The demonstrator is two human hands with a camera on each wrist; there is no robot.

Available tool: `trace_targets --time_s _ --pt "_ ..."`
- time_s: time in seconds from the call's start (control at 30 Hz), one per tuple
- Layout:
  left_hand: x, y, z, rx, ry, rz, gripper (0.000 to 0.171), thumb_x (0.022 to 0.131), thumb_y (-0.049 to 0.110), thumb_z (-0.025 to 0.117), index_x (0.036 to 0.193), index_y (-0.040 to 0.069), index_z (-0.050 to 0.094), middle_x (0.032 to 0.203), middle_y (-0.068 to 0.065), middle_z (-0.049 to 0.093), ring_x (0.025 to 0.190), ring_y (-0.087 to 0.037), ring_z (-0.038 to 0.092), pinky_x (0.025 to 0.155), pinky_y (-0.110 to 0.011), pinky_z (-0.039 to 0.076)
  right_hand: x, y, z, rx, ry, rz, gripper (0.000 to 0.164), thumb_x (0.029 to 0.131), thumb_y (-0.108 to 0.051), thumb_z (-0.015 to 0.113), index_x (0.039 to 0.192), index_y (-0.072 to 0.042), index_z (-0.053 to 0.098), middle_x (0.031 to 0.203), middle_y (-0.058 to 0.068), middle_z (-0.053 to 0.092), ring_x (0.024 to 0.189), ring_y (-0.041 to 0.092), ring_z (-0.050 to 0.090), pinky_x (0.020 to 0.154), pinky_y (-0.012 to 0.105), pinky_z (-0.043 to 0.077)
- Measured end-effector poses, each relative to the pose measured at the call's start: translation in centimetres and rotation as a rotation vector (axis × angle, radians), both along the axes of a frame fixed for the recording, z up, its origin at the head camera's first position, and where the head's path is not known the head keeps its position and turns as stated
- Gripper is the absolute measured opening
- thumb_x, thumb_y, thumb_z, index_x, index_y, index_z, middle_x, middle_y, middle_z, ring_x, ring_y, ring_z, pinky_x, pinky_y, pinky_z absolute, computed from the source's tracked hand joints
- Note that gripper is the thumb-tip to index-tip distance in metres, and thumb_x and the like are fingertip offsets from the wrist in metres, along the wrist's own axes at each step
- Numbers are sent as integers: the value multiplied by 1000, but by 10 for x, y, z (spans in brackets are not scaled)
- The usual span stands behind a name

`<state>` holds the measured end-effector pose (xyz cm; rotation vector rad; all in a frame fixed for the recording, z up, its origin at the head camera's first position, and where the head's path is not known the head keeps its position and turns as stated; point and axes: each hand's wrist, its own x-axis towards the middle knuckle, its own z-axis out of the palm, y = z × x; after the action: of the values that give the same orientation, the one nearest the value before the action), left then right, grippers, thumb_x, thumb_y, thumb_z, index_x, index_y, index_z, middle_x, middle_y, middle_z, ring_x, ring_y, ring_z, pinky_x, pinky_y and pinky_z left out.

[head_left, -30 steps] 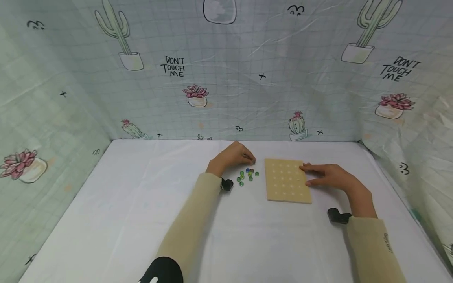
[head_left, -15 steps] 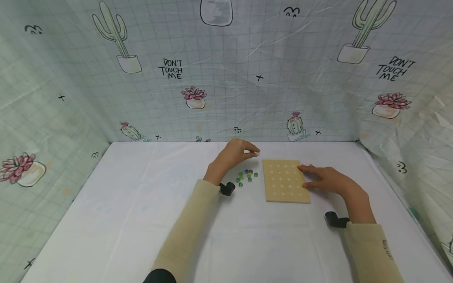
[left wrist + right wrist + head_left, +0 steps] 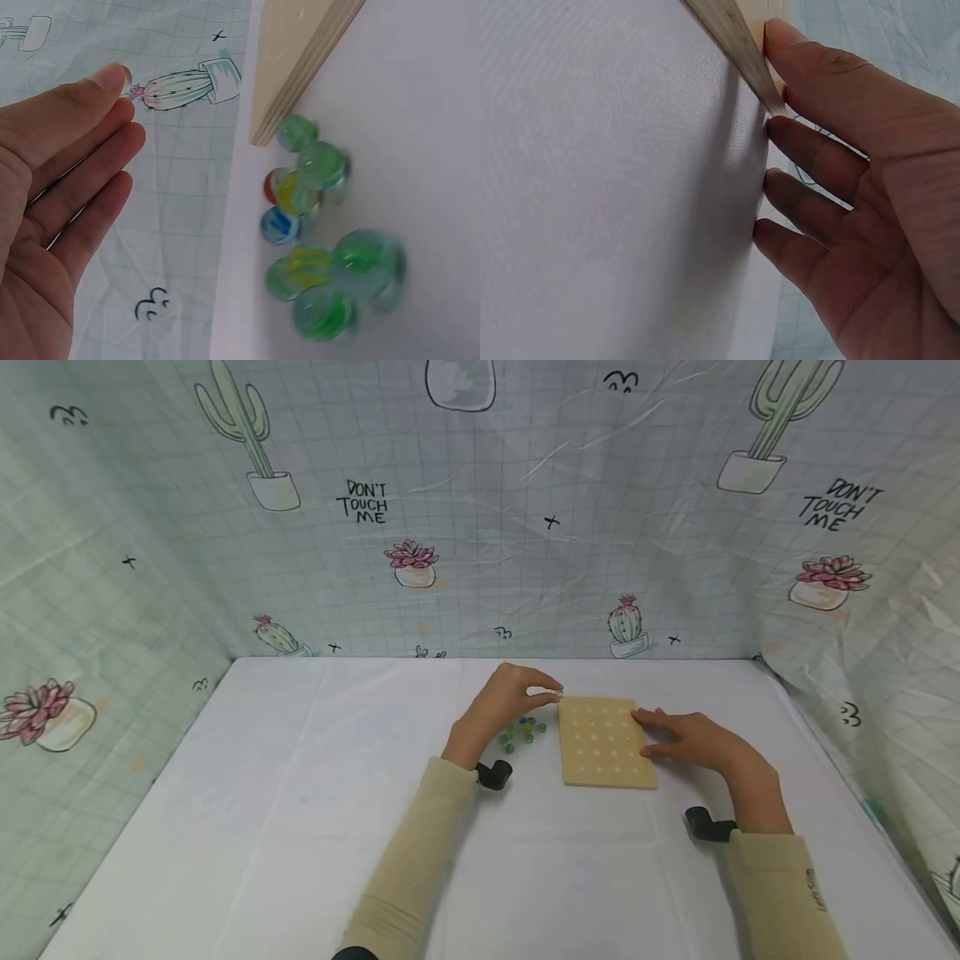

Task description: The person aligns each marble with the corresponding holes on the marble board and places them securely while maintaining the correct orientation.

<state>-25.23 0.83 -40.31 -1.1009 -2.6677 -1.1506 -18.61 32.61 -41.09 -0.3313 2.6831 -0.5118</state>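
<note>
My left hand (image 3: 501, 703) is over the far left corner of a light wooden board (image 3: 600, 767) with a grid of small dimples. Between thumb and fingertip it pinches a small clear marble (image 3: 127, 76), mostly hidden behind the thumb in the left wrist view. My right hand (image 3: 697, 742) rests at the board's right edge, its thumb and a finger touching the board, with the other fingers down by the table in the right wrist view. Left of the board lies a loose group of glass marbles (image 3: 321, 165), mostly green, with yellow, blue and red ones among them.
A white-covered table (image 3: 315, 827) spreads around the board. Behind it stands a cloth backdrop (image 3: 480, 560) printed with cacti, which also covers both sides. Each wrist carries a black camera mount (image 3: 495, 774).
My left hand has lifted from behind the marbles with one marble pinched and moved right to the board's far left corner. The right hand has stayed at the board's edge.
</note>
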Motion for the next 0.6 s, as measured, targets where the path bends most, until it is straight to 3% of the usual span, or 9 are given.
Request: trace_targets --time_s 0.13,0.3,0.6 --pt "2 5 -7 -13 12 23 21 92 20 77 111 13 80 111 0 77 109 -16 70 95 -30 56 1 -2 1 -2 10 13 81 92 -47 73 155 -7 42 155 29 35 143 52 33 113 68 30" --pt "3 13 -14 -7 -23 55 20 92 23 77 110 15 81 111 1 77 110 -15 70 94 -24 55 1 -4 2 9 33 35 77 92 -41 74 153 -2 43 154 27 38 140 51 38 112 66 34" --pt "2 20 -23 16 -58 53 19 92 22 78 109 15 81 108 2 78 108 -13 71 96 -27 55 -1 -6 5 9 32 33 76 92 -38 75 152 -2 44 152 29 42 138 51 40 110 65 38"
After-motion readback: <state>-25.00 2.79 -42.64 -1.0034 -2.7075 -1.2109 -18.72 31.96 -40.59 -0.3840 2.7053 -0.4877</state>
